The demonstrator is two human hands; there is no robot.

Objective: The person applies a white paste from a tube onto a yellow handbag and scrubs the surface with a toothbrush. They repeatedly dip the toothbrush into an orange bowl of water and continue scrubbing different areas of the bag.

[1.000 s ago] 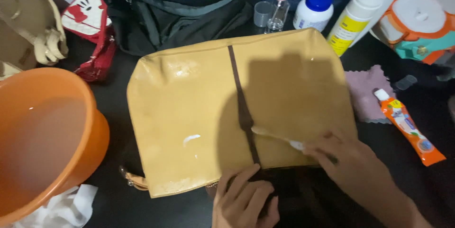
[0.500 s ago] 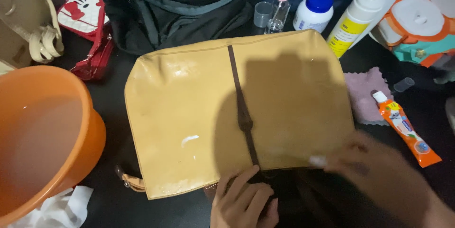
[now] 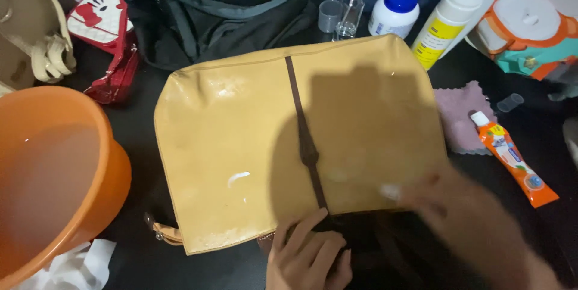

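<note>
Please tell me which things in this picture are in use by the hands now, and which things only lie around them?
In use:
- tan bag, lying flat
- left hand, pressing the bag's near edge
- right hand, blurred, over the bag's right part

Lying about:
- orange basin
- orange tube
- pink cloth
- spray bottle
- white jar
- red pouch
</note>
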